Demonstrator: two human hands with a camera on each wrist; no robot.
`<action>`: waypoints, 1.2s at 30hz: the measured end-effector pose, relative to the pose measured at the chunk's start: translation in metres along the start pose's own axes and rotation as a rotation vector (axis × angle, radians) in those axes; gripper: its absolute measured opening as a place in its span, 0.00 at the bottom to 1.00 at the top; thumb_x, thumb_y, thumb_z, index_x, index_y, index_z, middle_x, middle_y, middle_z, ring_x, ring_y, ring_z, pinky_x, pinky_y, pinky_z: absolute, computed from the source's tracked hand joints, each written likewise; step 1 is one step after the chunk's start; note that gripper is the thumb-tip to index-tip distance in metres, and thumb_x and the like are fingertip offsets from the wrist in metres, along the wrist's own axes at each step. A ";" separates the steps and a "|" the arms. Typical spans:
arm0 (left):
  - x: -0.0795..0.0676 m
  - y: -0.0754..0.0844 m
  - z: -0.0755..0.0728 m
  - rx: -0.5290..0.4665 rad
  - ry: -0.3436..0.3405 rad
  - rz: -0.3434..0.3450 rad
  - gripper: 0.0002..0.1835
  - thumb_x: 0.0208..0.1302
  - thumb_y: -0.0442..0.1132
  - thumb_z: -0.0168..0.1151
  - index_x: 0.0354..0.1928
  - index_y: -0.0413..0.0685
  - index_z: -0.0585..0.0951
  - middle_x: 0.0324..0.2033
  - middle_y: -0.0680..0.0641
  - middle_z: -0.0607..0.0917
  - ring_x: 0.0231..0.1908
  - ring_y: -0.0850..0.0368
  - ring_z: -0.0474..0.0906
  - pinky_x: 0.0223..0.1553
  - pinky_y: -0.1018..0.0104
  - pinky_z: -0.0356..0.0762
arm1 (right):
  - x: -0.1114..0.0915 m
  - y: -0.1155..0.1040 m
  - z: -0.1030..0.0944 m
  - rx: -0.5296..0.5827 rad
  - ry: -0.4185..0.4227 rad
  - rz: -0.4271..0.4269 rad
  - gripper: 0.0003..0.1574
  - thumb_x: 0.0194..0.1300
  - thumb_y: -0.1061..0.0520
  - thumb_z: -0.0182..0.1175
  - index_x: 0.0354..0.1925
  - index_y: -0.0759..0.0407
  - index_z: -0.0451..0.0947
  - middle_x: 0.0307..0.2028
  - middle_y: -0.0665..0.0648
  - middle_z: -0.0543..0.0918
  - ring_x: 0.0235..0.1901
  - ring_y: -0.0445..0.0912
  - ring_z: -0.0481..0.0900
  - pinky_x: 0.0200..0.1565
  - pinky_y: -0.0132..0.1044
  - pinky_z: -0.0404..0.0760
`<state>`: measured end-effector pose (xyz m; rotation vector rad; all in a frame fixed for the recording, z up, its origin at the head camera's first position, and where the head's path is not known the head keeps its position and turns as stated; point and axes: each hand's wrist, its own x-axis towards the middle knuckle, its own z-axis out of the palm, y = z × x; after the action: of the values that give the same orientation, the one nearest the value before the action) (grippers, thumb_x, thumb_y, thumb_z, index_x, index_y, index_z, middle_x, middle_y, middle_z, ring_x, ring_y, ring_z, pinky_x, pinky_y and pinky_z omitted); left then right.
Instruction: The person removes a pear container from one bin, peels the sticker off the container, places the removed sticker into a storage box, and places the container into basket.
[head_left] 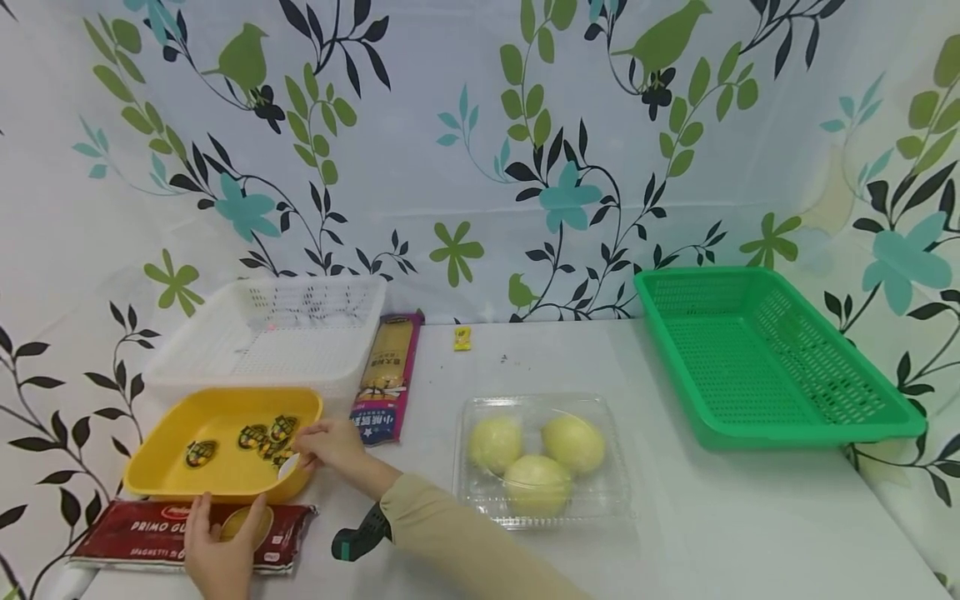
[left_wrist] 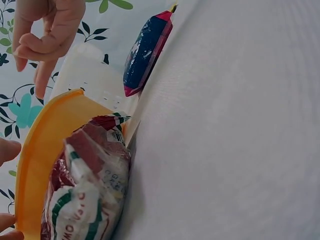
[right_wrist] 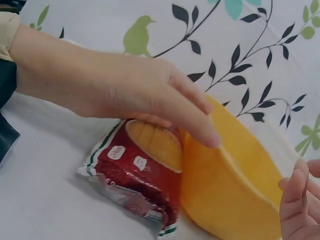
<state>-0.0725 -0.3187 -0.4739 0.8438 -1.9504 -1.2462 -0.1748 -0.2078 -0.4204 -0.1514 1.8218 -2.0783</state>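
Observation:
A yellow basin (head_left: 168,467) stands at the left, holding several small dark-and-yellow patterned pieces (head_left: 255,436). My right hand (head_left: 337,450) reaches over its right rim, fingertips right at a small white thing (head_left: 287,465) inside; I cannot tell whether they pinch it. From the side, in the right wrist view, the right hand (right_wrist: 145,95) overlaps the rim. My left hand (head_left: 221,546) is at the basin's front rim, thumb and fingers spread and fairly straight. A red spaghetti bag (head_left: 135,533) lies along the basin's front, partly hidden by the left hand.
Behind the basin stands a white basket (head_left: 300,350), with a purple noodle pack (head_left: 390,367) to its right. A clear box (head_left: 543,462) holds several pale yellow round fruits. A small yellow packet (head_left: 462,338) lies farther back; a green basket (head_left: 780,367) stands at the right.

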 end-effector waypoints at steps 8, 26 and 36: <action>0.010 0.012 0.005 -0.151 0.003 -0.252 0.47 0.46 0.49 0.69 0.67 0.58 0.55 0.65 0.52 0.55 0.59 0.56 0.57 0.56 0.67 0.59 | -0.011 -0.022 -0.029 0.036 -0.109 -0.038 0.08 0.56 0.59 0.61 0.33 0.64 0.79 0.25 0.57 0.81 0.18 0.42 0.75 0.25 0.34 0.78; -0.012 0.059 0.037 -0.173 -0.091 0.167 0.39 0.51 0.40 0.66 0.64 0.42 0.58 0.58 0.43 0.61 0.50 0.55 0.61 0.43 0.68 0.55 | -0.070 -0.056 -0.150 -0.050 -0.182 -0.123 0.17 0.62 0.50 0.56 0.45 0.59 0.75 0.38 0.53 0.79 0.23 0.43 0.72 0.29 0.31 0.76; -0.043 0.098 0.074 -0.294 -0.290 0.384 0.29 0.56 0.34 0.61 0.59 0.36 0.63 0.55 0.43 0.67 0.52 0.51 0.61 0.49 0.62 0.56 | -0.101 -0.062 -0.217 -0.188 -0.123 -0.245 0.21 0.64 0.52 0.53 0.50 0.64 0.71 0.42 0.58 0.80 0.26 0.44 0.73 0.31 0.33 0.76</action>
<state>-0.1236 -0.2149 -0.4146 0.1350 -1.9608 -1.4237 -0.1634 0.0354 -0.3780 -0.5649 2.0039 -1.9974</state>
